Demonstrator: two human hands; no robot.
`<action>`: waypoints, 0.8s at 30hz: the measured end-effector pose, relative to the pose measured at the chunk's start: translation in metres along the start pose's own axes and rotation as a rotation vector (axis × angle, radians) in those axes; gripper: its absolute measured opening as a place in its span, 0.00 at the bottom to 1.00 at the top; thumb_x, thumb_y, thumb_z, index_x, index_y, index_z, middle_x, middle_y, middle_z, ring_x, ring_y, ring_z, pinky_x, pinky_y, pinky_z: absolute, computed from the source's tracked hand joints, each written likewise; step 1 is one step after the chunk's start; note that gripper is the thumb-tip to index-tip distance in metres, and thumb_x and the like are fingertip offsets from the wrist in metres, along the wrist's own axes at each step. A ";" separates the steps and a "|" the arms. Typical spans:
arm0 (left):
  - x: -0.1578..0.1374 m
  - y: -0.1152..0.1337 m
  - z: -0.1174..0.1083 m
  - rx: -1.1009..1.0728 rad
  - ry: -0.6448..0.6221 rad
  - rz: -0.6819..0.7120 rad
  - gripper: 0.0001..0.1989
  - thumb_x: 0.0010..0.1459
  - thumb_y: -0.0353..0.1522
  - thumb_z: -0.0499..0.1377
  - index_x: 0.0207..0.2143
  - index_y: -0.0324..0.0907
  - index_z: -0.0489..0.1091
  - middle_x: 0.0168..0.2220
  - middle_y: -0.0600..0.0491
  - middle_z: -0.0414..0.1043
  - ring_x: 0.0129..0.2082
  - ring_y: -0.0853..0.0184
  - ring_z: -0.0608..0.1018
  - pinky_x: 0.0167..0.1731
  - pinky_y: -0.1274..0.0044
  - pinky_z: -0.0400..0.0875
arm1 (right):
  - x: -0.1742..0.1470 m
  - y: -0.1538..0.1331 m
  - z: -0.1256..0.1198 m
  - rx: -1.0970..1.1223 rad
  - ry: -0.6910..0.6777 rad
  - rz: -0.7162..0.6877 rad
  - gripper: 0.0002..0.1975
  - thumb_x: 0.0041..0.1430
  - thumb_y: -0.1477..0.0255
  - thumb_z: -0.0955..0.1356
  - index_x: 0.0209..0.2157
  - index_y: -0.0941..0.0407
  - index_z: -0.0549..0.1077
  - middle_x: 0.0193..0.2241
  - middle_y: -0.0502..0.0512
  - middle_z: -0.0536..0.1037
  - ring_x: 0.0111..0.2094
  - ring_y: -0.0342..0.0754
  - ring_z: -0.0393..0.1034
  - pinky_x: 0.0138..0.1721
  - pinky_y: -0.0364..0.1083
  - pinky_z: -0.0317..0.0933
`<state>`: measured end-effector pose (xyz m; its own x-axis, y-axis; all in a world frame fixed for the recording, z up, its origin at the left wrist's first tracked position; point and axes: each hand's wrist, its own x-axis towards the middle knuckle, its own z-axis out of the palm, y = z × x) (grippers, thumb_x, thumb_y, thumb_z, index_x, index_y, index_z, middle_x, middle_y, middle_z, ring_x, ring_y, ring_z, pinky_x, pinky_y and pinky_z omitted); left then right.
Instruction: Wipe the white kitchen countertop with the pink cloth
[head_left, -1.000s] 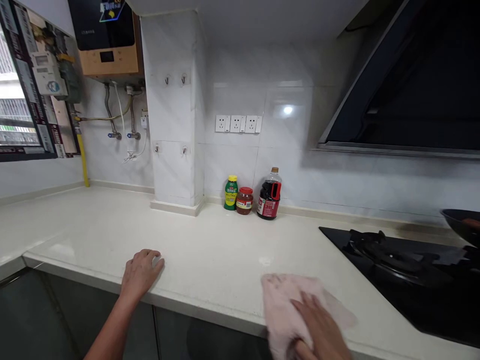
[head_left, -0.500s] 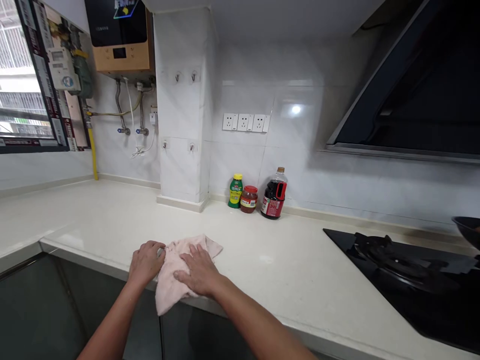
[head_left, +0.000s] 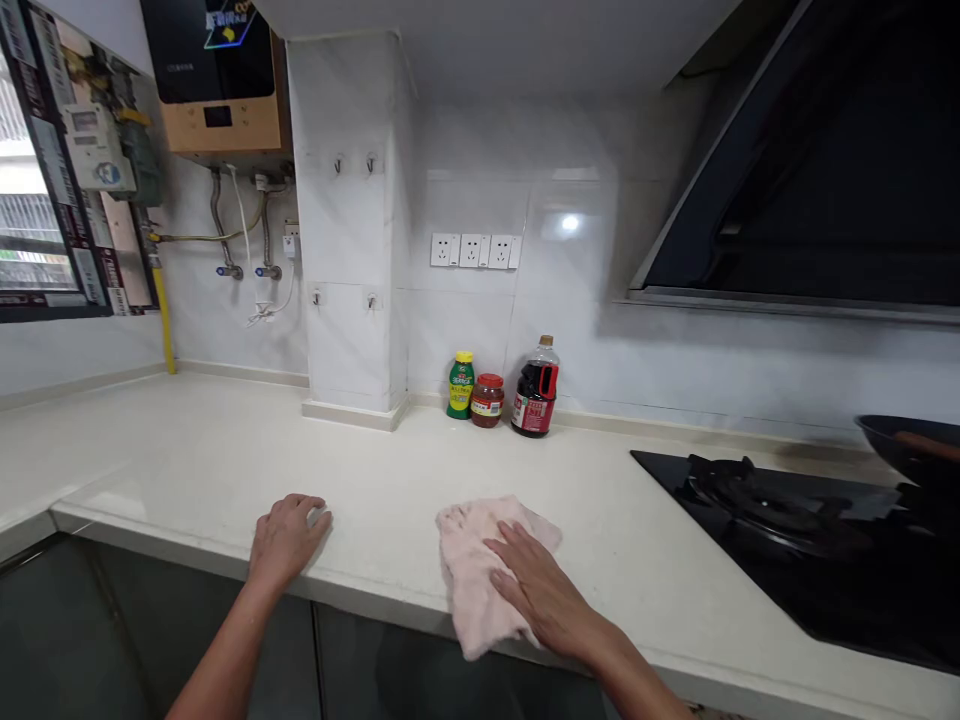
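A pale pink cloth (head_left: 480, 565) lies on the white countertop (head_left: 360, 470), one corner hanging over the front edge. My right hand (head_left: 540, 590) presses flat on the cloth with its fingers spread, holding it against the surface. Farther left, my left hand (head_left: 289, 540) rests on the counter near the front edge, fingers slightly curled and apart, with nothing in it. Bare counter lies between the left hand and the cloth.
Against the wall stand a green bottle with a yellow cap (head_left: 460, 388), a red-lidded jar (head_left: 487, 402) and a large dark sauce bottle (head_left: 534, 395). To the right are a black gas stove (head_left: 757, 510) and a wok (head_left: 911, 450). A range hood (head_left: 810, 200) hangs above.
My right hand has slid the cloth to the right along the counter, away from my left hand. The left hand stays nearly in place. The view has shifted slightly right.
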<state>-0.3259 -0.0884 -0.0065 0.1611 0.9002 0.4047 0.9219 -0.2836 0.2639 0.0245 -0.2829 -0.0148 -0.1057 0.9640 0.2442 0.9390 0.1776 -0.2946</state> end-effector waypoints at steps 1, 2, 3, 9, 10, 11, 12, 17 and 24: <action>0.000 -0.001 0.000 -0.005 0.003 -0.003 0.19 0.61 0.40 0.50 0.47 0.45 0.76 0.53 0.46 0.75 0.55 0.54 0.72 0.52 0.64 0.64 | -0.016 0.011 0.002 -0.016 0.018 0.033 0.24 0.72 0.58 0.58 0.63 0.53 0.64 0.67 0.62 0.58 0.68 0.58 0.49 0.66 0.64 0.49; 0.001 -0.002 0.001 -0.008 0.006 -0.005 0.19 0.61 0.40 0.50 0.47 0.45 0.76 0.53 0.46 0.75 0.55 0.54 0.72 0.52 0.64 0.64 | -0.031 0.021 0.005 -0.035 0.050 0.062 0.25 0.72 0.57 0.56 0.64 0.52 0.64 0.68 0.60 0.56 0.69 0.57 0.45 0.67 0.62 0.48; 0.002 -0.003 0.001 -0.009 0.007 -0.005 0.20 0.61 0.40 0.50 0.47 0.45 0.76 0.52 0.47 0.75 0.55 0.53 0.72 0.52 0.64 0.64 | -0.044 0.028 0.008 -0.055 0.091 0.086 0.26 0.72 0.56 0.55 0.64 0.51 0.63 0.68 0.58 0.55 0.69 0.56 0.43 0.67 0.61 0.48; 0.004 0.007 0.015 -0.037 0.017 -0.014 0.16 0.61 0.39 0.54 0.47 0.47 0.76 0.53 0.47 0.74 0.55 0.52 0.72 0.54 0.62 0.65 | -0.054 0.019 0.023 -0.194 0.187 0.230 0.25 0.70 0.58 0.57 0.61 0.54 0.68 0.66 0.61 0.60 0.68 0.61 0.48 0.64 0.63 0.54; 0.003 0.016 0.020 -0.084 0.032 0.013 0.16 0.61 0.38 0.55 0.47 0.47 0.76 0.53 0.46 0.74 0.55 0.53 0.73 0.54 0.62 0.66 | -0.046 0.009 0.022 -0.207 0.165 0.259 0.26 0.69 0.58 0.57 0.62 0.55 0.67 0.66 0.64 0.59 0.68 0.63 0.48 0.64 0.64 0.53; 0.000 0.028 0.024 -0.150 0.048 0.059 0.16 0.60 0.38 0.56 0.47 0.46 0.76 0.53 0.46 0.73 0.55 0.54 0.73 0.54 0.63 0.66 | -0.037 -0.002 0.021 -0.209 0.130 0.279 0.27 0.69 0.58 0.58 0.62 0.57 0.67 0.66 0.66 0.58 0.68 0.65 0.47 0.64 0.66 0.52; -0.004 0.041 0.029 -0.227 0.060 0.124 0.15 0.60 0.38 0.56 0.47 0.45 0.76 0.53 0.46 0.73 0.55 0.55 0.73 0.55 0.64 0.66 | -0.027 -0.014 0.019 -0.200 0.090 0.283 0.28 0.69 0.58 0.59 0.63 0.58 0.65 0.67 0.68 0.56 0.68 0.68 0.45 0.65 0.67 0.50; -0.027 0.098 0.042 -0.490 -0.001 0.358 0.14 0.61 0.39 0.57 0.46 0.47 0.75 0.52 0.48 0.73 0.57 0.57 0.72 0.56 0.63 0.67 | 0.012 -0.061 0.019 -0.038 0.009 0.077 0.31 0.66 0.56 0.65 0.65 0.57 0.61 0.68 0.69 0.53 0.68 0.71 0.41 0.65 0.69 0.46; -0.032 0.091 0.031 -0.604 -0.036 0.340 0.19 0.62 0.41 0.56 0.51 0.45 0.74 0.57 0.46 0.72 0.58 0.57 0.72 0.59 0.63 0.66 | 0.028 -0.076 0.021 0.098 -0.035 -0.115 0.23 0.65 0.59 0.69 0.57 0.55 0.67 0.57 0.59 0.68 0.54 0.57 0.67 0.54 0.62 0.65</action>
<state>-0.2360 -0.1322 -0.0228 0.4274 0.7359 0.5251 0.4621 -0.6771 0.5727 -0.0564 -0.2651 -0.0047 -0.2232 0.9423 0.2495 0.8840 0.3036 -0.3556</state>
